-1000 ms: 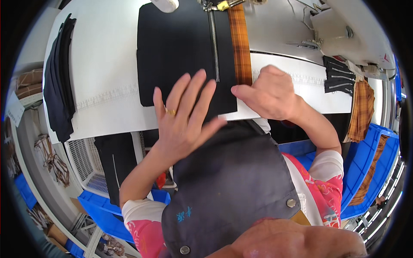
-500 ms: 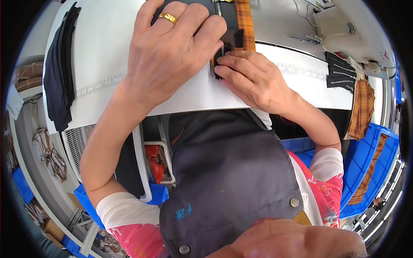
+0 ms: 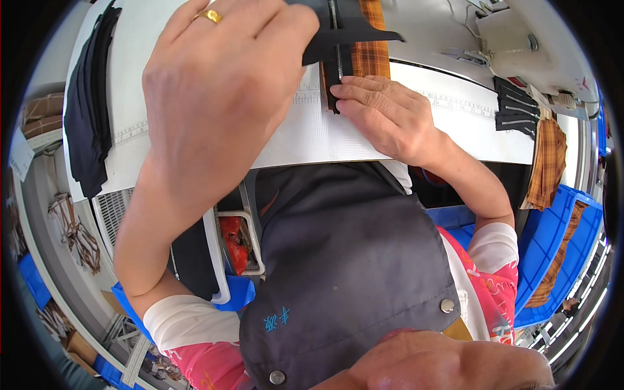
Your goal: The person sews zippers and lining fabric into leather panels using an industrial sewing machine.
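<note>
Pressing at a zipper end, right hand low, left hand raised

Nearest, a dark apron with snap buttons, its wearer at the front edge of a white table. Below the edge, left of the apron, a white basket with something red inside.

Right hand low over the table: fingers close together, tips touching the near end of a black zipper. Cannot tell whether they pinch it or only press.

Zipper: silver teeth, runs away from the wearer, lying over an orange plaid strip that shows widest on its right. Printed ruler scale on the tabletop to either side.

Left hand higher, back toward the camera, knuckles bent, gold ring on one finger. Fingertips hidden; cannot tell how they grip. Black cloth emerges beside its knuckles, crosses the zipper, and ends in a point to the right.

Further out left, a stack of dark cloth pieces. Far right, more zippers in a row, plaid cloth hanging beside them, a blue bin below. Beyond, a pale machine housing.
</note>
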### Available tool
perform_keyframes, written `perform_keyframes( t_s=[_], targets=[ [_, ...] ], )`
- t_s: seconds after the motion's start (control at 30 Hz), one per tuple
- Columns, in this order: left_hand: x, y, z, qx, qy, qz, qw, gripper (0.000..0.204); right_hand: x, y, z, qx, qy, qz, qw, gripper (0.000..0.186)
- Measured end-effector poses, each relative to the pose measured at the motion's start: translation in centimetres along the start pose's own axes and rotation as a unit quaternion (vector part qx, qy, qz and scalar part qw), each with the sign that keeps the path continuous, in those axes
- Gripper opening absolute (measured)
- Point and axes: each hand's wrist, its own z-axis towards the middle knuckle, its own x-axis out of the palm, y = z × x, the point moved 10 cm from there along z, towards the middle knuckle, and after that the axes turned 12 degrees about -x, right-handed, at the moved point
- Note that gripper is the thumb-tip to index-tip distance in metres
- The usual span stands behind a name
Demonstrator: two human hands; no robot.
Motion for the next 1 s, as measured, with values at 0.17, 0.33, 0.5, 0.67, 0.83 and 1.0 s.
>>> perform_keyframes(
  t_s=[0.17,0.33,0.5,0.67,0.83,1.0],
  targets=[
    [-0.5,0.6,0.3,-0.008,-0.034,-0.196,0.98,0.024,0.5,0.8,-0.4,-0.027,0.005,-0.017,0.999,0.014],
    [-0.1,1.1,0.7,-0.036,0.0,-0.235,0.971,0.024,1.1,1.2,-0.5,-0.043,0.027,-0.013,0.999,0.015],
    [0.7,1.1,0.8,-0.072,0.045,-0.255,0.963,0.025,1.3,1.1,-0.7,-0.037,0.057,-0.013,0.998,0.016],
    [1.3,0.1,-1.0,-0.029,0.046,-0.243,0.969,0.035,1.1,1.4,-1.1,-0.016,0.08,0.0,0.997,0.023],
    [4.8,-1.5,-4.7,-0.002,0.025,-0.257,0.966,0.036,1.2,3.2,-2.0,0.046,0.117,0.027,0.992,0.023],
    [7.1,-1.8,-6.8,-0.028,-0.009,-0.234,0.972,0.044,0.8,3.4,-1.6,0.05,0.096,0.033,0.994,0.025]
  ],
)
